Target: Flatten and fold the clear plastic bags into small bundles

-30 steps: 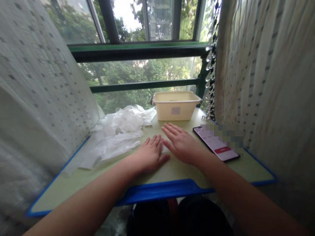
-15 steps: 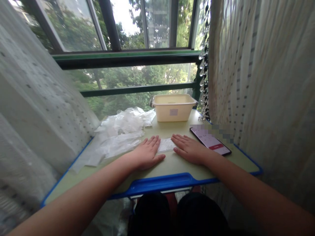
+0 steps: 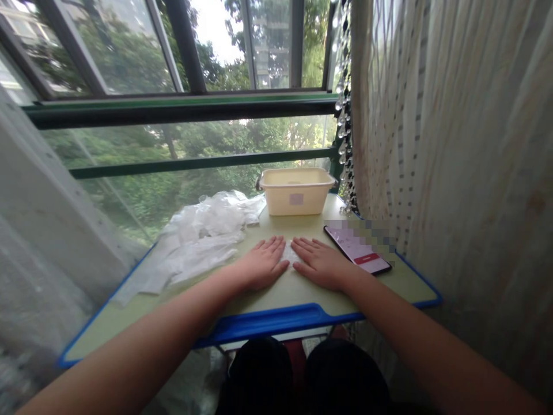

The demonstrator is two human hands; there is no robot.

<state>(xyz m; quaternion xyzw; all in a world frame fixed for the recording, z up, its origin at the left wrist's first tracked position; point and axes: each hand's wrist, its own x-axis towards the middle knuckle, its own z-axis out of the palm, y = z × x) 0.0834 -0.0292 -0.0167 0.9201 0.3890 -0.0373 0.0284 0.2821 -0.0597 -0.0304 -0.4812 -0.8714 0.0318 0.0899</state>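
A small clear plastic bag [image 3: 290, 257] lies flat on the table, mostly covered by my hands. My left hand [image 3: 264, 263] rests palm down over its left side, fingers stretched out and thumb pointing inward. Over its right side lies my right hand [image 3: 320, 263], also flat with the fingers extended. Only a narrow whitish strip of the bag shows between the two hands. To the left, a heap of crumpled clear plastic bags [image 3: 203, 230] spreads over the tabletop.
A cream plastic bin [image 3: 297, 200] with a small label stands at the back of the blue-edged table [image 3: 254, 302]. Right of my right hand lies a phone [image 3: 363, 253] with its screen lit. Curtains [image 3: 466, 144] hang at both sides, and a window is behind.
My hands have come closer together over the small bag, so less of it shows between them. The whole view has shifted slightly, with the table appearing further left.
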